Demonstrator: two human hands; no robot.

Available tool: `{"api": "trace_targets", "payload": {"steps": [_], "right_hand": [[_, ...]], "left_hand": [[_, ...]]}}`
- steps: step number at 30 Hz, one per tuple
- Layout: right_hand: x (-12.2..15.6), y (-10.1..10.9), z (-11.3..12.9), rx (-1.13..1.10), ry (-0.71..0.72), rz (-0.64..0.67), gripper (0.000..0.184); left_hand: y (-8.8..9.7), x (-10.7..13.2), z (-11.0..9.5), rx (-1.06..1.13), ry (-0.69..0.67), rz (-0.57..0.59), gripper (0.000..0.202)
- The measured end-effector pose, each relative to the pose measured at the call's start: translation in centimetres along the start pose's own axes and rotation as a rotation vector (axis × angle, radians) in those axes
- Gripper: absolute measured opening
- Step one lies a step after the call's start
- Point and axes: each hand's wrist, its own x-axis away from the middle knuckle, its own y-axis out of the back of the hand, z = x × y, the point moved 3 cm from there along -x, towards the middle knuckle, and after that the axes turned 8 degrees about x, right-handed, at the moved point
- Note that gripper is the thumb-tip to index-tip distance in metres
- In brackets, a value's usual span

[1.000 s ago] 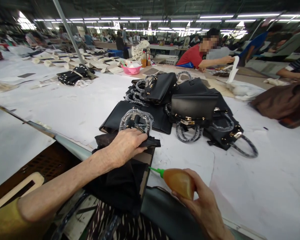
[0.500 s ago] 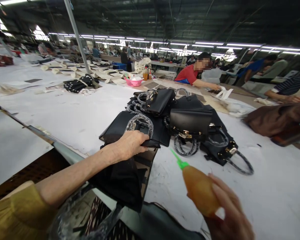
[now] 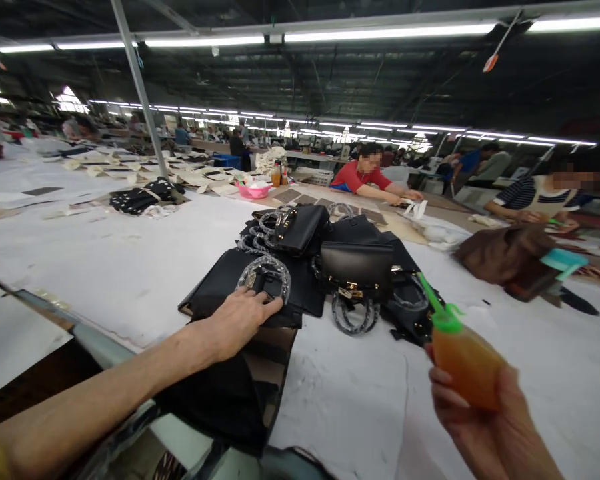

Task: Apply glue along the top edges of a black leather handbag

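Note:
My left hand (image 3: 243, 320) lies on the black handbag (image 3: 210, 280) nearest me, its fingers reaching over the front by the clasp and its thumb apart. The bag's plastic-wrapped handle (image 3: 279, 270) stands just beyond my fingertips. Below my wrist, black material (image 3: 210, 400) with a brown inner side hangs over the table edge. My right hand (image 3: 485, 420) is wrapped round a squeeze bottle (image 3: 473, 367) of amber liquid, held up at the right with its green nozzle (image 3: 433, 297) pointing up and left. The bottle is apart from the bags.
More black handbags (image 3: 357, 263) with wrapped handles are piled at mid-table. A brown bag (image 3: 505, 257) lies at right. Farther off are a pink basin (image 3: 254, 192), a black dotted bundle (image 3: 145, 197) and pale cut pieces. A co-worker in red (image 3: 353, 177) and one in stripes (image 3: 525, 193) work opposite.
My right hand has raised the bottle and moved it right, its nozzle now steeper. My left hand has shifted from the bag's lower edge onto its front. The view has tilted up.

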Motion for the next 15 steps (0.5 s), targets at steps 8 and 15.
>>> {"api": "trace_targets", "payload": {"steps": [8,15], "right_hand": [[1.5,2.6,-0.8,-0.187,-0.098,-0.072,0.05],[2.1,5.0,1.3,-0.288,-0.154,-0.002,0.064]], "left_hand": [[5.0,-1.6,-2.3,-0.158,-0.334,0.007,0.044],[4.3,-3.4,-10.5,-0.41,-0.649,-0.111,0.024]]}}
